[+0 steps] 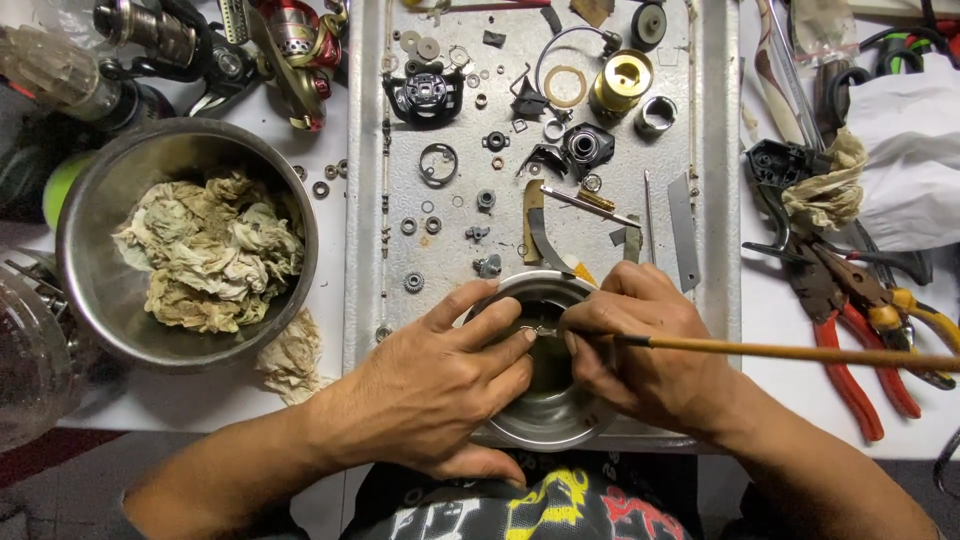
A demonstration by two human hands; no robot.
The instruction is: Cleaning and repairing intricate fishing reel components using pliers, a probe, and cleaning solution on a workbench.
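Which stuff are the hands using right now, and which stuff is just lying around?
In use:
left hand
right hand
small metal bowl
tiny metal part
thin wooden stick

Lying about:
big bowl of dirty rags
red pliers
gold spool
small gears

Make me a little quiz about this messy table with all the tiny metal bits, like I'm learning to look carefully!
1. True or false: the big round steel bowl at the side holds crumpled stained rags.
2. What does the right hand hold?
A. a red-handled plier
B. a thin brown wooden stick
C. a grey blade
3. Fill in: both hands work over a small round metal ____ at the near end of the grey metal tray.

Key
1. True.
2. B, the thin brown wooden stick; the left hand pinches a tiny metal part beside it.
3. bowl.
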